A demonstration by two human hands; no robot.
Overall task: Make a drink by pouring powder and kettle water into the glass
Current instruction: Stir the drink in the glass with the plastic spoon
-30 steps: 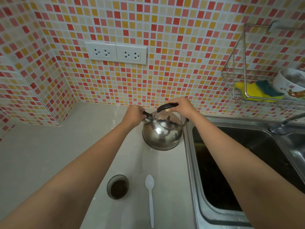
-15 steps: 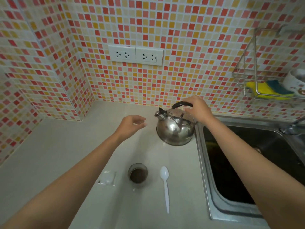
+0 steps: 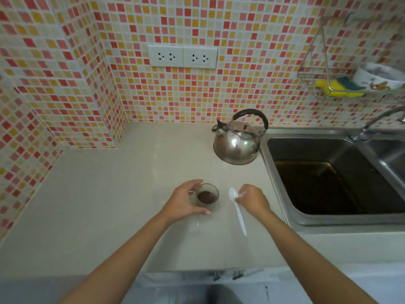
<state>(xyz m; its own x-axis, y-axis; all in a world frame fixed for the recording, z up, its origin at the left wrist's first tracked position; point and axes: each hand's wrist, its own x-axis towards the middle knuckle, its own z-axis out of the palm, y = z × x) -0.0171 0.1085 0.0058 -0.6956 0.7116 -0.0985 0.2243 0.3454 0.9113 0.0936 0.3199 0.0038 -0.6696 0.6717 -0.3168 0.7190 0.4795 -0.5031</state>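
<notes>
Left hand (image 3: pixel 183 202) curls around the small round clear glass (image 3: pixel 207 195), fingers spread and cupping its left side, thumb in front of it; whether skin actually presses the wall is hard to tell. Dark brown grainy powder (image 3: pixel 206 196) sits in the bottom. Right hand (image 3: pixel 252 199) pinches the white plastic spoon (image 3: pixel 237 208) near its oval bowl, the thin handle lying flat on the smooth pale countertop (image 3: pixel 109 205). Well behind them, the rounded, mirror-bright steel kettle (image 3: pixel 237 143) stands upright just beside the stainless sink (image 3: pixel 328 178), black arched handle up, capped spout pointing left. Glossy mosaic tiles (image 3: pixel 252 62) in red, orange and cream cover the wall.
</notes>
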